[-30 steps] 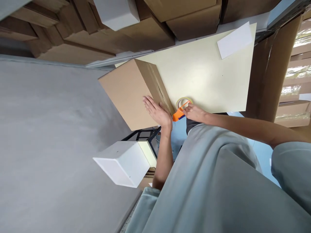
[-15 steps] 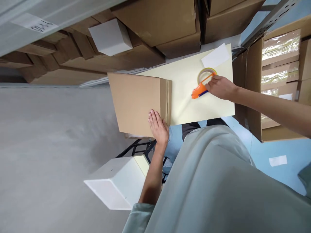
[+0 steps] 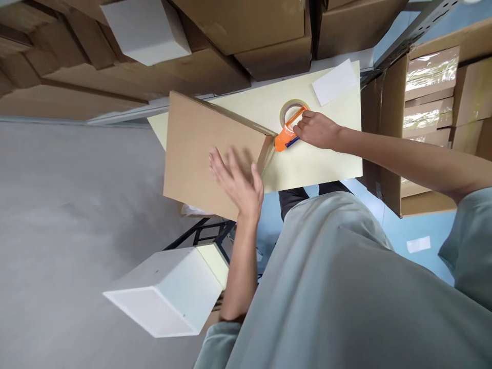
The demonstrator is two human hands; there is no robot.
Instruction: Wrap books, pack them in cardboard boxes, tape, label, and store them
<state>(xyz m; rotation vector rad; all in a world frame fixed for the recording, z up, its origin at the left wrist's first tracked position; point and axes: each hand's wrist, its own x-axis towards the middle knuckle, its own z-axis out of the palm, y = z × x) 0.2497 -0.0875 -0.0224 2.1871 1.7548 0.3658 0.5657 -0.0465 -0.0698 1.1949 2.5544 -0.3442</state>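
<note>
A brown cardboard box (image 3: 200,148) sits turned at an angle on the pale yellow tabletop (image 3: 326,159). Over its upper face is my left hand (image 3: 238,184), fingers spread and slightly blurred; whether the palm touches the cardboard I cannot tell. My right hand (image 3: 313,128) is closed around the handle of an orange tape dispenser (image 3: 285,137), which carries a roll of tape (image 3: 284,110). The dispenser's front end is at the box's right corner. Clear tape seems to run along the box's side there.
Cardboard boxes (image 3: 269,25) and a white box (image 3: 148,31) fill the shelf beyond the table. At right stands a large open carton (image 3: 392,138) holding taped boxes. White paper (image 3: 334,82) lies on the table. A white bin-like container (image 3: 172,292) is at lower left.
The box has rotated on the table, its right side now facing away at a slant. My right hand brought the tape dispenser left to its corner. My left hand's fingers have spread.
</note>
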